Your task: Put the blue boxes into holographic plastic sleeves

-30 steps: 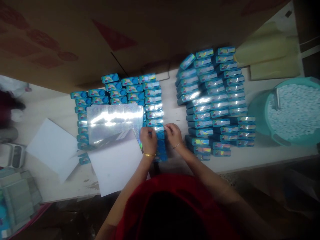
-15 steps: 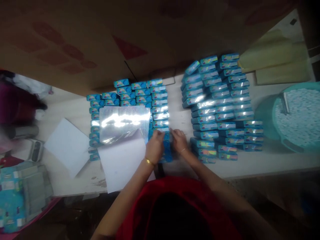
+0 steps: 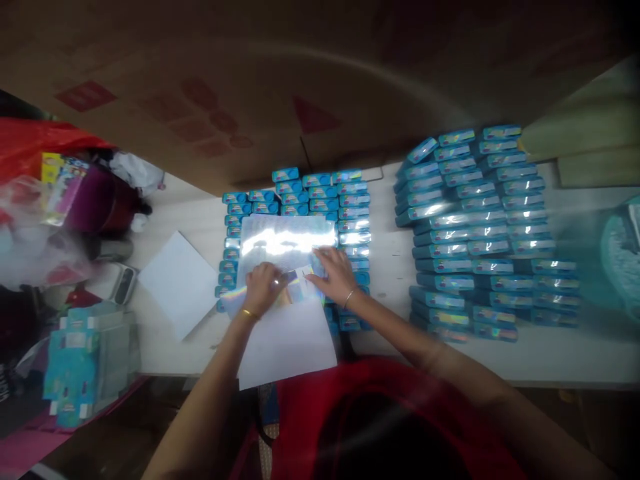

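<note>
A stack of shiny holographic sheets (image 3: 287,237) lies over the left group of small blue boxes (image 3: 354,212), with a white paper sheet (image 3: 290,343) overlapping its near side. My left hand (image 3: 263,288), with a gold bracelet at the wrist, is at the near part of the shiny sheets. Its fingers are bent and pinch at a sheet's edge. Opposite it, my right hand (image 3: 335,275) rests on the right side of the sheets, thumb and fingers apart. A small whitish patch (image 3: 303,272) shows by the right thumb; whether it is loose I cannot tell.
More blue boxes (image 3: 484,230) stand in rows on the right of the white table (image 3: 385,267). Beyond them is a teal tub (image 3: 613,253). A large carton (image 3: 240,87) borders the back. Leftward lie another white sheet (image 3: 177,287) and flattened blue cartons (image 3: 75,363).
Both hands have left the right-hand column of the left box group and come onto the shiny sheets. The camera view has turned left, so the table's things appear farther right.
</note>
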